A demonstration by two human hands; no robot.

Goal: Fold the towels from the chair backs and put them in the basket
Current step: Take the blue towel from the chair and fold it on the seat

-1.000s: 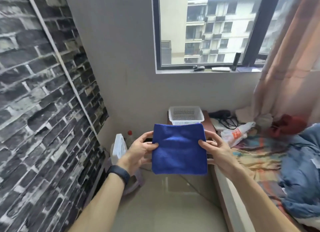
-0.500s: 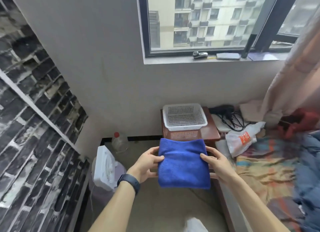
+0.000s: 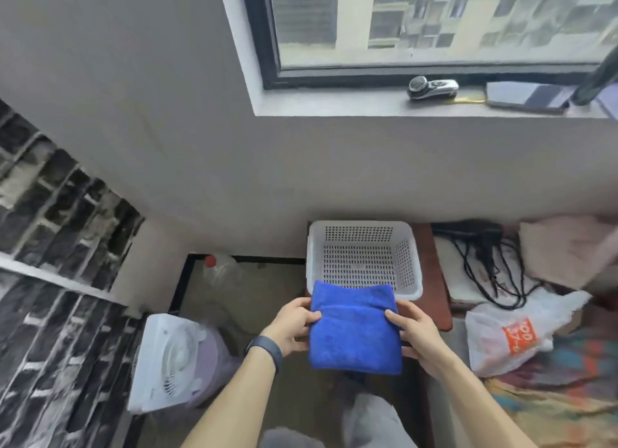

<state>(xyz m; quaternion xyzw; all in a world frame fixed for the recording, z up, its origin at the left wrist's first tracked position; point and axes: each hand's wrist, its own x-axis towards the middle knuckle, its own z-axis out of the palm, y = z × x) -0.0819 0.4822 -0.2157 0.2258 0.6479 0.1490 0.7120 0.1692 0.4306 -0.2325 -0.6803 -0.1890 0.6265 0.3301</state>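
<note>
Item: blue towel, folded into a thick rectangle. I hold it between both hands, near the middle of the view. Its far edge overlaps the basket's near rim. I cannot tell whether the two touch.

Item: my left hand, which grips the towel's left edge with the thumb on top and the fingers curled beneath. A dark wristband sits on that wrist.

Item: my right hand, which grips the right edge the same way.

Item: white perforated basket, standing on a reddish side table against the far wall.

Item: white fan, on the floor at near left, with a clear bottle beyond it.

Item: white plastic bag, on the right, with black cables further back.

Item: shaver and phone, lying on the windowsill.
</note>
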